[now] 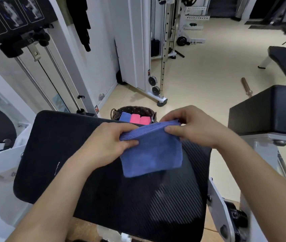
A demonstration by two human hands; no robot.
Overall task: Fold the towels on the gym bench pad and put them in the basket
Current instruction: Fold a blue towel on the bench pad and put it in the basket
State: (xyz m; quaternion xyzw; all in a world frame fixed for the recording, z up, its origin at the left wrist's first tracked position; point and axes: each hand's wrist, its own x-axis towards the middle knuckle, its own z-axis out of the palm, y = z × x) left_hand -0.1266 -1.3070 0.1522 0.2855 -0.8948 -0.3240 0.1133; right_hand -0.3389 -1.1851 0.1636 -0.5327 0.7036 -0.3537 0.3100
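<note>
Both hands pinch the folded blue towel (151,154) over the pad (69,154): left hand (109,144) on its left corner, right hand (191,126) on the right, fingers closed. Basket (135,110) sits beyond, half hidden by the pad, blue and pink towels inside.

basket (115,114) top open, three folded towels (135,118) filling its floor

Two blue towels (151,152), two pink towels (135,118), one basket (133,109)
</note>
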